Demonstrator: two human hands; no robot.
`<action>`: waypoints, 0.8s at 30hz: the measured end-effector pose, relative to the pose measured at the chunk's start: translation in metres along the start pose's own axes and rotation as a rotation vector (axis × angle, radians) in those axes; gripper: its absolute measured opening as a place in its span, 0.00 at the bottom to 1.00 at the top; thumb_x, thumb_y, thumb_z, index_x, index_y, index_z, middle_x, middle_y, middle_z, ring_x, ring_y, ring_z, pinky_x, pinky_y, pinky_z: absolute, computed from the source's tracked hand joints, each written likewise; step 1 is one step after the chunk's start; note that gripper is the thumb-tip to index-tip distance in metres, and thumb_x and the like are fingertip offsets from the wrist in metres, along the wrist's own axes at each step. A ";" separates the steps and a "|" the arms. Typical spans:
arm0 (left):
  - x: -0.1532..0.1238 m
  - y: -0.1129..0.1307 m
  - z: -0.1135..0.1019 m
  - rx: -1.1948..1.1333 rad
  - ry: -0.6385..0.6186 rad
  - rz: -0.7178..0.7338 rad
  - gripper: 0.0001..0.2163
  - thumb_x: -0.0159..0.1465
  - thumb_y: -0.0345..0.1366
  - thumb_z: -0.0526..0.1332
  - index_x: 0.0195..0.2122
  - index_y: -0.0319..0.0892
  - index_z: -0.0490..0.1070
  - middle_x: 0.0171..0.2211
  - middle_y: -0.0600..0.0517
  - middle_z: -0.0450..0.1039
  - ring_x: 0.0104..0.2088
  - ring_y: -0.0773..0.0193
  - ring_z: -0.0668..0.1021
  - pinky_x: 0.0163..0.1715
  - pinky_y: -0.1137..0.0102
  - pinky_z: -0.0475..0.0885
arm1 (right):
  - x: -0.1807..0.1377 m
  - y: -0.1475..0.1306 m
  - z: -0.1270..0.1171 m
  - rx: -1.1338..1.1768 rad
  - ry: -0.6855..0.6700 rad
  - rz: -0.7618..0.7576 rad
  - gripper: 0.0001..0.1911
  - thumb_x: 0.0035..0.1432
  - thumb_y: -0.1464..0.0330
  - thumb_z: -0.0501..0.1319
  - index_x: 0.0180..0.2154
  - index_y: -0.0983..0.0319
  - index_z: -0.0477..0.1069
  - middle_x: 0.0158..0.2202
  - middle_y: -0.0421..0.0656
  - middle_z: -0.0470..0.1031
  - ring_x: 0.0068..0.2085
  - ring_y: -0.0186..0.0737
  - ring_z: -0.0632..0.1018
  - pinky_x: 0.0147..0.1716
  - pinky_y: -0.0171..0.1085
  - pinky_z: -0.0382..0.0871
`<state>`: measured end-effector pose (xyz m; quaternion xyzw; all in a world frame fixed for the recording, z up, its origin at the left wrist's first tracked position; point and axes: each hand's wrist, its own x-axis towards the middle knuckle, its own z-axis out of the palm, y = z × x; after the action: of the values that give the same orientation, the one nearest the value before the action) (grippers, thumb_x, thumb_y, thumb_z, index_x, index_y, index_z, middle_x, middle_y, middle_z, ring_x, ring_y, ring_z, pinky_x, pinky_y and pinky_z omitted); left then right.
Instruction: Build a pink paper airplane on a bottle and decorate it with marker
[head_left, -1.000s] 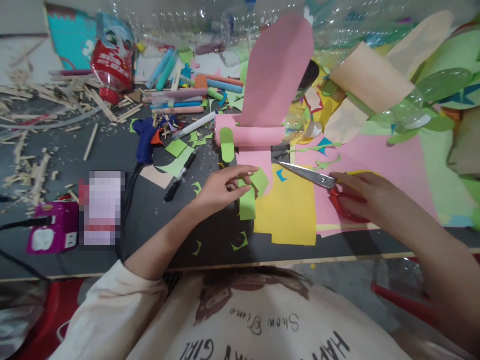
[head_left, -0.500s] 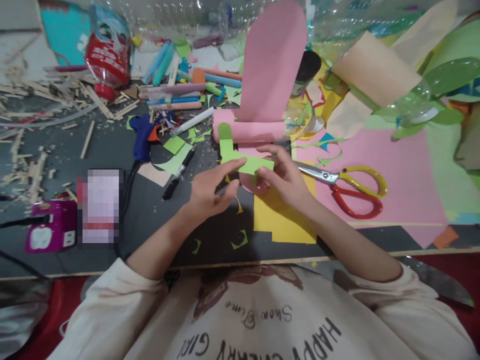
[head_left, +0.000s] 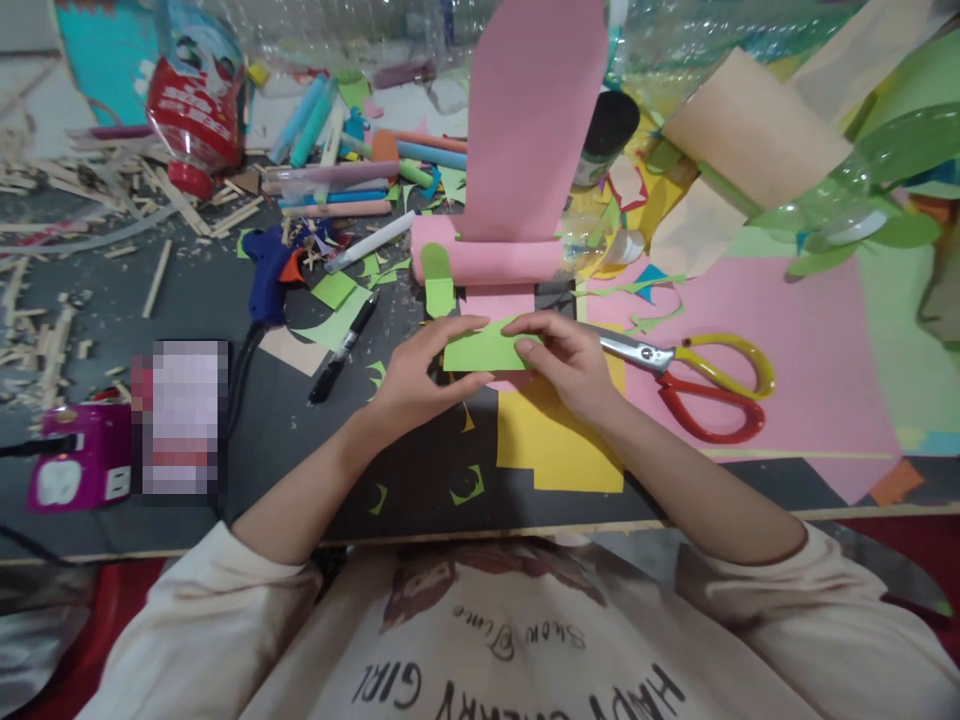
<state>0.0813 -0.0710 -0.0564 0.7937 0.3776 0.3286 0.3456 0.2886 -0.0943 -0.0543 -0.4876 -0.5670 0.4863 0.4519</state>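
A light green paper piece (head_left: 480, 350) is held level in front of me. My right hand (head_left: 562, 358) pinches its right end between thumb and fingers. Around the left end curves my left hand (head_left: 427, 372), its fingers at the top edge and its thumb along the bottom edge. Just beyond lies a pink paper roll (head_left: 502, 262) with a tall rounded pink paper (head_left: 532, 120) rising behind it. A round-ended green strip (head_left: 437, 280) is on the roll's left end. Under my hands, a pink paper strip (head_left: 499, 303) is partly covered.
Scissors (head_left: 649, 355) with yellow and red handles lie right of my right hand. Yellow paper (head_left: 559, 450) is below. Leftward are a black pen (head_left: 343, 350), a blue glue gun (head_left: 268, 275) and a phone (head_left: 184, 420). Markers (head_left: 337, 190) and paper scraps crowd the back.
The green paper has turned to show a broader face and come slightly nearer me. My left hand has gone from pointing a finger on it to spanning its edges. The view has shifted slightly.
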 end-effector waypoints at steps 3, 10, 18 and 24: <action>0.001 -0.001 -0.001 -0.028 -0.016 -0.012 0.18 0.65 0.49 0.65 0.50 0.43 0.76 0.47 0.46 0.81 0.48 0.57 0.81 0.52 0.67 0.75 | 0.000 0.002 -0.001 -0.025 -0.020 -0.053 0.16 0.63 0.51 0.61 0.37 0.56 0.77 0.39 0.43 0.80 0.43 0.44 0.80 0.46 0.45 0.75; 0.003 0.000 0.001 -0.031 -0.042 -0.164 0.24 0.64 0.54 0.63 0.53 0.41 0.75 0.51 0.46 0.79 0.50 0.56 0.80 0.51 0.67 0.75 | 0.000 0.008 -0.002 -0.060 -0.021 -0.129 0.18 0.66 0.51 0.59 0.42 0.58 0.77 0.43 0.45 0.81 0.45 0.43 0.80 0.49 0.44 0.75; -0.004 0.010 0.011 -0.155 0.004 -0.282 0.18 0.61 0.38 0.65 0.51 0.41 0.74 0.49 0.48 0.80 0.45 0.61 0.81 0.40 0.72 0.75 | -0.002 0.013 0.004 -0.031 -0.040 -0.193 0.17 0.59 0.53 0.67 0.44 0.56 0.77 0.45 0.44 0.81 0.46 0.43 0.81 0.47 0.42 0.75; -0.011 0.005 0.010 -0.284 0.045 -0.301 0.19 0.59 0.42 0.67 0.51 0.40 0.74 0.49 0.46 0.80 0.47 0.58 0.81 0.44 0.69 0.76 | 0.000 0.013 0.001 -0.058 -0.142 -0.179 0.19 0.59 0.52 0.66 0.46 0.56 0.76 0.47 0.46 0.80 0.48 0.44 0.80 0.51 0.45 0.74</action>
<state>0.0856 -0.0852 -0.0600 0.6642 0.4494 0.3408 0.4907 0.2892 -0.0937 -0.0676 -0.4123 -0.6528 0.4605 0.4380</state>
